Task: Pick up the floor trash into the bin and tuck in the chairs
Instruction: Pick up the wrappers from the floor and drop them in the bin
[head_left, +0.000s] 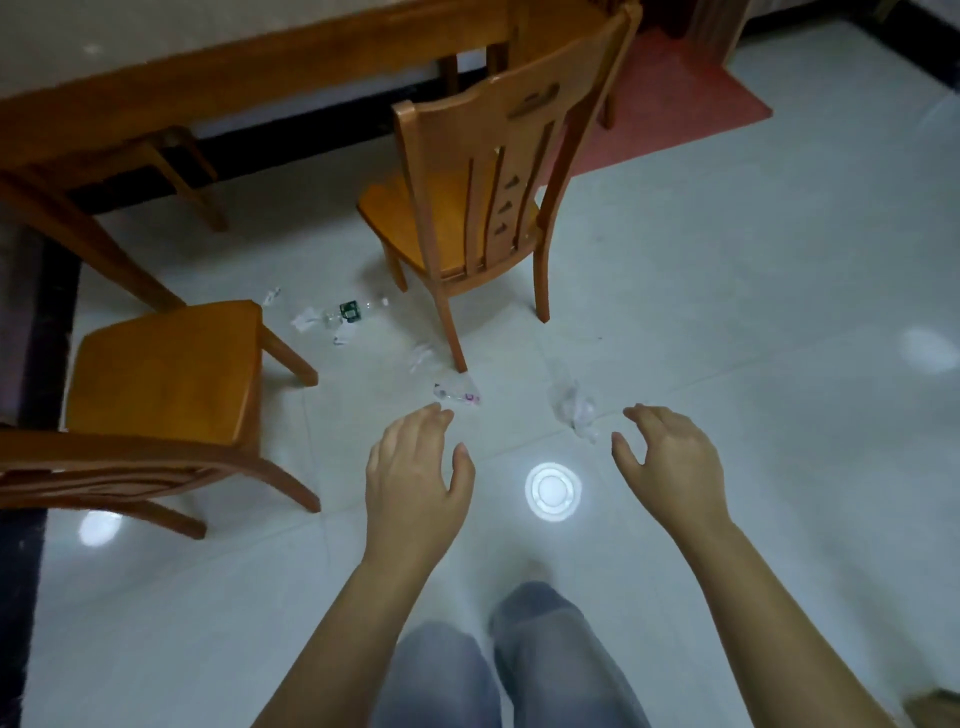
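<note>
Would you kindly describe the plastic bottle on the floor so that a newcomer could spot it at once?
From the wooden table, look down to the floor between the left chair and the middle chair. Among white crumpled scraps lies a clear bottle, the only piece with a dark green label.

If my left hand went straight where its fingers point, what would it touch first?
Likely the clear pink-printed wrapper, which lies just beyond the left hand, though depth is unclear from this view.
</note>
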